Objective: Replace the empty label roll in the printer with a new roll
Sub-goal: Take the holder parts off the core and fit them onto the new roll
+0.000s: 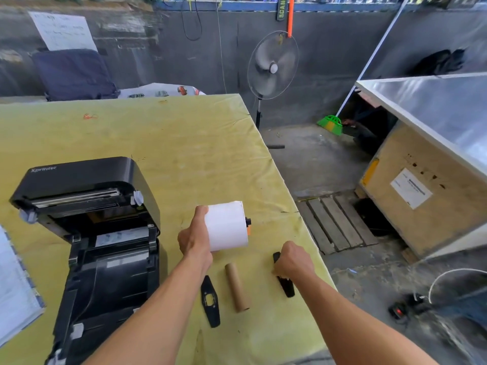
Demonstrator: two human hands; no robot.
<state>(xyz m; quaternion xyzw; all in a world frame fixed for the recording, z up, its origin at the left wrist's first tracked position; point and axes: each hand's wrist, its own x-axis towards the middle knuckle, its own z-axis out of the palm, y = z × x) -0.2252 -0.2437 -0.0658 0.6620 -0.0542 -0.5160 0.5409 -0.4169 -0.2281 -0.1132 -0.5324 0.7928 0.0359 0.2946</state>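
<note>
A black label printer (87, 233) stands on the left of the table with its lid raised and its roll bay showing. My left hand (195, 238) grips a full white label roll (226, 227) just above the table, right of the printer; a black and orange spindle end (248, 225) sticks out of the roll's right side. A bare brown cardboard core (236, 287) lies on the table below the roll. Left of the core lies a flat black roll guide (210, 301). My right hand (293, 260) is closed on a second black roll guide (286, 284) on the table.
The table wears a yellow cloth (171, 143), its right edge running close to my right hand. A white sheet stack (15, 293) lies at the far left. Beyond the edge are a standing fan (272, 65), a wooden crate (421, 196) and a floor pallet (336, 222).
</note>
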